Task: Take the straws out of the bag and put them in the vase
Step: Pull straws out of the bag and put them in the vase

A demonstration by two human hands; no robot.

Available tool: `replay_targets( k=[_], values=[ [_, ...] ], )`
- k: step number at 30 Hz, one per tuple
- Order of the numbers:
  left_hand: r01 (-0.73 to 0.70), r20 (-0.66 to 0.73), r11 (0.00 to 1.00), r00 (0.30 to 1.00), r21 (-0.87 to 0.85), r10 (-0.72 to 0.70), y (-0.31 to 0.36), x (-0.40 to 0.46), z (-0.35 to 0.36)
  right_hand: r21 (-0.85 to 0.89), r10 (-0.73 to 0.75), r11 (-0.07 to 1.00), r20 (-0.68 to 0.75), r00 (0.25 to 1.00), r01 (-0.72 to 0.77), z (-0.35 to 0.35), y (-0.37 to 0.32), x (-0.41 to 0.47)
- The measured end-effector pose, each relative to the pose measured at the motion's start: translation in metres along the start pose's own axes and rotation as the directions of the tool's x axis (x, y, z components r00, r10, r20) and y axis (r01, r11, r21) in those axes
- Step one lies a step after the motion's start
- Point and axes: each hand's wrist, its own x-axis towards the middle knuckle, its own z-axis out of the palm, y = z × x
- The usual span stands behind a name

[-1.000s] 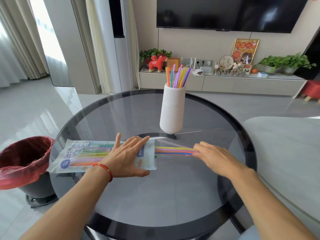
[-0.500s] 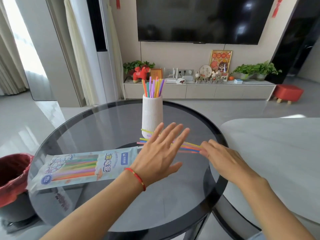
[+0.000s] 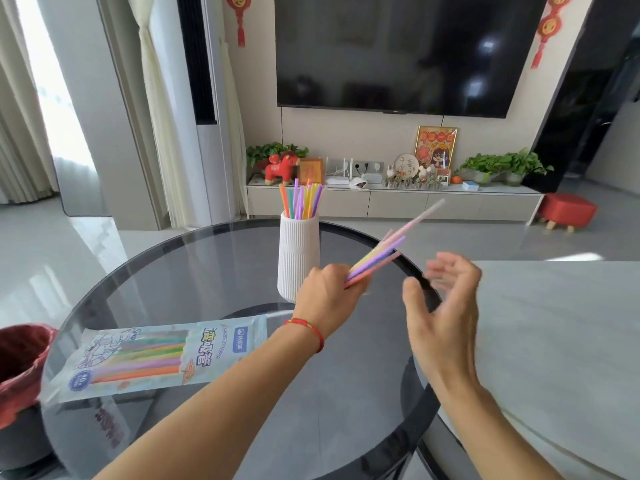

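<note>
Left hand lifts a bunch of straws beside the vase

The left hand (image 3: 327,292) grasps a fan of coloured straws (image 3: 381,252) in the air, angled up and right, just right of the white vase (image 3: 298,259) holding more straws near the table's (image 3: 194,271) far edge. The right hand (image 3: 445,306) hovers released, fingers loosely spread. The bag (image 3: 162,355) lies flat near the left edge.
</note>
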Motion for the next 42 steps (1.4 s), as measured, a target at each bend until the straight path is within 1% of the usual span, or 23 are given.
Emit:
replay_targets(
  k=[1,2,3,5,7,9,10,12,15,17,19,21,24,26,27,31,34,36,39,42],
  values=[
    [0.027,-0.023,0.993,0.999,-0.111,-0.030,0.005,0.001,0.000,0.102,0.167,0.978,0.156,0.973,-0.184,0.013,-0.008,0.004],
    [0.030,-0.028,0.983,0.999,-0.184,-0.036,0.010,0.000,0.001,0.144,0.251,0.942,0.298,0.921,-0.303,0.024,-0.017,0.010],
    [0.027,-0.023,0.976,0.999,-0.215,-0.032,0.013,-0.002,0.003,0.166,0.254,0.926,0.389,0.885,-0.339,0.035,-0.022,0.018],
    [0.036,-0.013,0.968,0.999,-0.248,-0.040,0.013,-0.007,0.007,0.189,0.189,0.938,0.428,0.884,-0.292,0.053,-0.037,0.034],
    [0.062,-0.046,0.925,0.995,-0.374,-0.085,0.006,-0.011,0.009,0.165,0.129,0.961,0.436,0.890,-0.220,0.068,-0.042,0.044],
    [0.104,-0.050,0.884,0.989,-0.455,-0.142,-0.005,-0.015,0.005,0.110,0.128,0.972,0.495,0.859,-0.209,0.081,-0.040,0.042],
    [0.124,-0.025,0.880,0.988,-0.460,-0.152,-0.013,-0.019,0.003,0.080,0.137,0.975,0.523,0.841,-0.208,0.087,-0.037,0.038],
    [0.143,0.070,0.910,0.990,-0.389,-0.126,-0.029,-0.028,-0.001,0.034,0.179,0.971,0.552,0.815,-0.236,0.096,-0.029,0.033],
    [0.182,0.212,0.957,0.968,-0.226,-0.134,-0.059,-0.044,-0.010,0.004,0.217,0.964,0.573,0.790,-0.268,0.107,-0.021,0.026],
    [0.173,0.230,0.971,0.964,-0.163,-0.132,-0.076,-0.054,-0.019,-0.037,0.260,0.955,0.590,0.764,-0.295,0.111,-0.015,0.023],
    [0.159,0.195,0.978,0.972,-0.138,-0.130,-0.092,-0.063,-0.030,-0.078,0.308,0.942,0.592,0.745,-0.327,0.115,-0.009,0.019],
    [0.151,0.141,0.983,0.981,-0.109,-0.135,-0.103,-0.066,-0.040,-0.040,0.352,0.916,0.555,0.754,-0.398,0.117,-0.004,0.019],
    [0.122,0.058,0.988,0.991,-0.093,-0.117,-0.109,-0.063,-0.051,0.112,0.340,0.877,0.543,0.768,-0.467,0.121,-0.003,0.024],
    [0.108,0.013,0.989,0.994,-0.104,-0.107,-0.109,-0.063,-0.053,0.257,0.313,0.818,0.552,0.773,-0.515,0.124,-0.004,0.023],
    [0.102,0.004,0.989,0.995,-0.105,-0.102,-0.109,-0.064,-0.053,0.291,0.316,0.796,0.548,0.775,-0.531,0.127,-0.002,0.020],
    [0.063,-0.007,0.992,0.998,-0.112,-0.064,-0.118,-0.077,-0.048,0.263,0.390,0.781,0.504,0.771,-0.567,0.136,0.004,0.002],
    [0.054,-0.026,0.991,0.998,-0.120,-0.057,-0.124,-0.078,-0.047,0.326,0.387,0.738,0.514,0.766,-0.591,0.141,0.002,0.004],
    [0.061,-0.028,0.991,0.997,-0.118,-0.065,-0.125,-0.076,-0.046,0.318,0.365,0.759,0.515,0.776,-0.568,0.143,0.006,0.002],
    [0.050,-0.034,0.993,0.998,-0.108,-0.054,-0.124,-0.074,-0.045,0.242,0.367,0.808,0.508,0.780,-0.538,0.142,0.016,-0.009],
    [0.042,-0.040,0.993,0.998,-0.106,-0.047,-0.123,-0.073,-0.045,0.233,0.380,0.805,0.504,0.776,-0.545,0.142,0.020,-0.008]
  ],
)
